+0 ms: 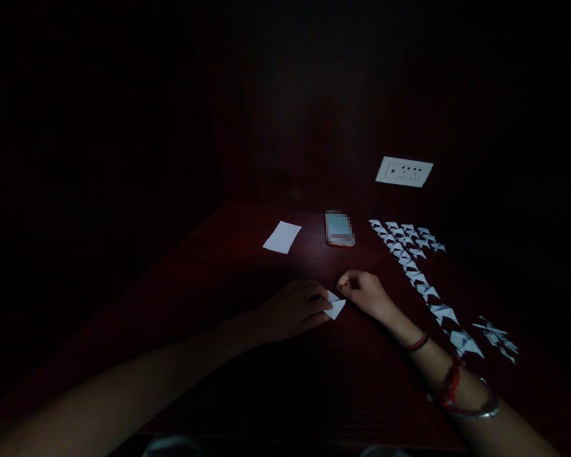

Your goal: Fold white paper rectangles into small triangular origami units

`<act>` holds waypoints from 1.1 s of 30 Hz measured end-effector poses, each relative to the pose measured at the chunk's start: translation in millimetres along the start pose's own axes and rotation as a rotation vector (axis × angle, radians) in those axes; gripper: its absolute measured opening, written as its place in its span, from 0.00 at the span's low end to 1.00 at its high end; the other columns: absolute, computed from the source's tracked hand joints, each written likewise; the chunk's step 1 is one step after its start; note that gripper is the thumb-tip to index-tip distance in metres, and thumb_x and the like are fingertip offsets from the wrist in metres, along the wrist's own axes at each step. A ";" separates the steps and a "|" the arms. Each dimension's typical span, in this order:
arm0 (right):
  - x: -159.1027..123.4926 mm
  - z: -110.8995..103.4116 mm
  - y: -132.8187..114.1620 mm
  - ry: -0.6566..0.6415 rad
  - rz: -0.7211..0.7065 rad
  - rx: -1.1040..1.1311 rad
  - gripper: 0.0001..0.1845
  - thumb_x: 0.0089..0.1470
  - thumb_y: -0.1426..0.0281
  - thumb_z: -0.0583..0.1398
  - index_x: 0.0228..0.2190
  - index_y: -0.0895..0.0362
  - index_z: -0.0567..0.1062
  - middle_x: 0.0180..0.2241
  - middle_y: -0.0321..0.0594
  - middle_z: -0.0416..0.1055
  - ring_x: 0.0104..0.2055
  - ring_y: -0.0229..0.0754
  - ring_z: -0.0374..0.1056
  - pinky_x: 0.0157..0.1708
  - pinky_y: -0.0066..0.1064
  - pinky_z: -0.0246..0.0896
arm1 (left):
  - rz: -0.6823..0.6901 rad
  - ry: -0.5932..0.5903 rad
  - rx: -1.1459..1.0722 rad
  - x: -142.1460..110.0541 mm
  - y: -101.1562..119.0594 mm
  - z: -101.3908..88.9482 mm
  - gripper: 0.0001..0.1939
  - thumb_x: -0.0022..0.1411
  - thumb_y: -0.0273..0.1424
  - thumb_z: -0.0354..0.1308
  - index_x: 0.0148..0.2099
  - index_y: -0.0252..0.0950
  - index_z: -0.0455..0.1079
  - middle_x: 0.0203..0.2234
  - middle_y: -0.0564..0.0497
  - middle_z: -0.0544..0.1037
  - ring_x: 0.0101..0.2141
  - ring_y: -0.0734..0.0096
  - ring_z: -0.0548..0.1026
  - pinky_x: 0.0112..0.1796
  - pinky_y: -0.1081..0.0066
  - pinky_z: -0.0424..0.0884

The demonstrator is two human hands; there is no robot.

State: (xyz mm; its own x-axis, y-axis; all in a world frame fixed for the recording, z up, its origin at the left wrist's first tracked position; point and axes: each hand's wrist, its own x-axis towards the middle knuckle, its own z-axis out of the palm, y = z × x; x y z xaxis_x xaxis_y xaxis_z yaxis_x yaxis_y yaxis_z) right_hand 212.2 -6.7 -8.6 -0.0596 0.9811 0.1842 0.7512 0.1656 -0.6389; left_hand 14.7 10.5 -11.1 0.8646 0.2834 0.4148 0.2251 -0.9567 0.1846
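The left hand reaches in from the near left, and its grip is closed on a small folded paper, pinched between thumb and fingers. The paper lies low at the middle of the dark red counter, its pale points sticking out to the right of the fingertips. A thin ring shows on one finger.

The right hand is just beside the paper, on its right, with the fingers curled inward. How far its grip is closed, or whether it has hold of anything, I cannot tell — the fingertips are small and shadowed. Along that forearm are a dark band, a red bracelet and a silver bangle.

Beyond the hands, a flat white sheet lies far and to the left, with a phone to its right, its screen blurred into blocks. Folded white pieces stand out on the right side of the counter: one long line runs from the far part toward the near right, with shorter rows beside its far end. A loose cluster of thin white strips lies right of the line's near end. A white socket plate is on the dark wall at the far right.
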 end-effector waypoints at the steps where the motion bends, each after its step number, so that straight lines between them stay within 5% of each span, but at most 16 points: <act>1: 0.0 -1.5 0.4 -0.006 -0.023 -0.015 0.07 0.43 0.72 0.54 0.22 0.59 0.71 0.21 0.34 0.66 0.24 0.33 0.61 0.25 0.24 0.54 | 0.017 -0.032 0.015 -0.7 -0.6 1.3 0.11 0.58 0.33 0.48 0.44 0.38 0.62 0.40 0.50 0.66 0.43 0.67 0.62 0.44 0.65 0.57; 12: -7.9 -13.0 -12.0 -0.174 -0.362 -0.088 0.08 0.46 0.70 0.57 0.31 0.57 0.73 0.27 0.38 0.66 0.30 0.35 0.62 0.31 0.27 0.57 | -0.032 -0.057 0.140 -0.8 -0.9 -1.5 0.13 0.58 0.38 0.48 0.44 0.41 0.65 0.39 0.48 0.62 0.38 0.66 0.62 0.37 0.68 0.59; 22: -4.9 -7.9 -4.3 -0.065 -0.305 -0.112 0.08 0.49 0.75 0.52 0.30 0.59 0.71 0.25 0.37 0.66 0.27 0.34 0.62 0.30 0.27 0.57 | -0.039 -0.037 0.062 -1.4 -6.9 2.0 0.14 0.57 0.37 0.50 0.45 0.41 0.65 0.34 0.49 0.63 0.35 0.69 0.61 0.35 0.70 0.59; 27: -4.8 -8.3 -1.2 -0.038 -0.376 -0.092 0.26 0.46 0.79 0.54 0.48 0.53 0.61 0.32 0.38 0.64 0.34 0.36 0.61 0.36 0.31 0.59 | -0.043 -0.035 -0.005 -2.3 -7.4 0.0 0.12 0.57 0.35 0.49 0.45 0.42 0.65 0.36 0.49 0.62 0.36 0.70 0.62 0.36 0.71 0.60; 33: -4.0 -11.1 3.7 -0.058 -0.471 -0.209 0.15 0.47 0.77 0.53 0.37 0.52 0.71 0.37 0.40 0.60 0.37 0.38 0.61 0.37 0.31 0.59 | -0.040 -0.025 -0.006 -2.3 -9.7 4.5 0.13 0.57 0.34 0.50 0.45 0.43 0.65 0.37 0.49 0.62 0.38 0.69 0.62 0.37 0.70 0.60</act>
State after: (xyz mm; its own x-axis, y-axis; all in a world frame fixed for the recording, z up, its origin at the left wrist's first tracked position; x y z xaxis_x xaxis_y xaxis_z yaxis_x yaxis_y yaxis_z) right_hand 222.6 -11.1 -3.4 -0.4544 0.8101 0.3704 0.7493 0.5725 -0.3329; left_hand 12.6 18.9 -17.8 0.8661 0.3198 0.3843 0.2570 -0.9441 0.2064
